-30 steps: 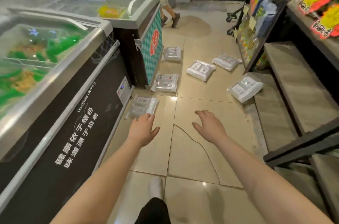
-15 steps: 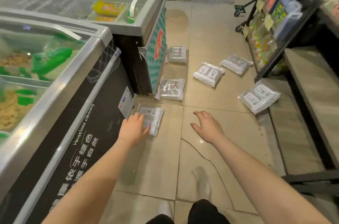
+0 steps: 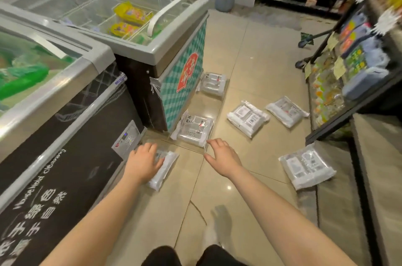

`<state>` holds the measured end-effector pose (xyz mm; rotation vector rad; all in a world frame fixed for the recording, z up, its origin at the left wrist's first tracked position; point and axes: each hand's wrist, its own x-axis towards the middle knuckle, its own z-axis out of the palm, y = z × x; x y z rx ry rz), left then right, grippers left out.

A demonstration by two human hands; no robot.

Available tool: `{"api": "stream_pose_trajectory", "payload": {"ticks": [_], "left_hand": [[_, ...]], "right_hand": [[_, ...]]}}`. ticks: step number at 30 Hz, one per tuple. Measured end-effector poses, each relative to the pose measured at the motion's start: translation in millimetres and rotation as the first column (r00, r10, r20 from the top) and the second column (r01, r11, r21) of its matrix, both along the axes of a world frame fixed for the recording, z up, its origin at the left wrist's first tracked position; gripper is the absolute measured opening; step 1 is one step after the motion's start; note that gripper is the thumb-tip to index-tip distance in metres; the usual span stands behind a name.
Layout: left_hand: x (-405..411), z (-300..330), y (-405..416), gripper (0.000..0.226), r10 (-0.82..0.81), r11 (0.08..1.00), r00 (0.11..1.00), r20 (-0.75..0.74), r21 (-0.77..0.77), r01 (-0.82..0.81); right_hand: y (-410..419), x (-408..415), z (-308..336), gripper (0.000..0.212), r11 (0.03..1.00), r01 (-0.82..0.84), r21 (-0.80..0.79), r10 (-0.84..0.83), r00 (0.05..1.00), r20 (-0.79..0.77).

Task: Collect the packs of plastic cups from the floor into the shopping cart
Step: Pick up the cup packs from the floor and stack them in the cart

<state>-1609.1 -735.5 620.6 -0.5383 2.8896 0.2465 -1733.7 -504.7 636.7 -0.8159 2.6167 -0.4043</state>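
- Your left hand (image 3: 142, 162) lies flat on the nearest pack of plastic cups (image 3: 163, 168), fingers spread and released, pressing it to the floor (image 3: 256, 65) beside the black chest freezer (image 3: 65, 135).
- Your right hand (image 3: 221, 156) hovers released above the tiles, fingertips just short of a second pack (image 3: 194, 129) at the foot of the checked freezer (image 3: 180, 82).
- Four more packs lie on the floor: one (image 3: 213, 83) against the checked freezer, two (image 3: 248, 117) (image 3: 287, 111) mid-aisle, one (image 3: 306, 166) by the shelf base.
- The checked freezer holds yellow bags (image 3: 132, 13) under its glass lid; the black one holds green packets (image 3: 24, 78).
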Motion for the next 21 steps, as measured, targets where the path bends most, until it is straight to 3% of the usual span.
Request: {"api": "stream_pose_trajectory", "payload": {"ticks": [9, 15, 21], "left_hand": [[-26.0, -34.9, -24.5, 0.055, 0.201, 0.978, 0.973, 0.116, 0.031, -0.205], [-22.1, -68.2, -69.2, 0.055, 0.350, 0.926, 0.906, 0.237, 0.057, -0.373], [-30.7, -94.1, -106.2, 0.056, 0.460, 0.866, 0.849, 0.260, 0.081, -0.494]], "right_hand": [[-53.8, -100.0, -44.2, 0.051, 0.983, -0.172, 0.058, 0.168, 0.983, 0.068], [-124.3, -127.4, -75.1, 0.053, 0.930, -0.356, 0.098, 0.341, 0.930, 0.138], [-186.9, -159.8, -103.2, 0.055, 0.879, -0.459, 0.127, 0.432, 0.881, 0.194]]}}
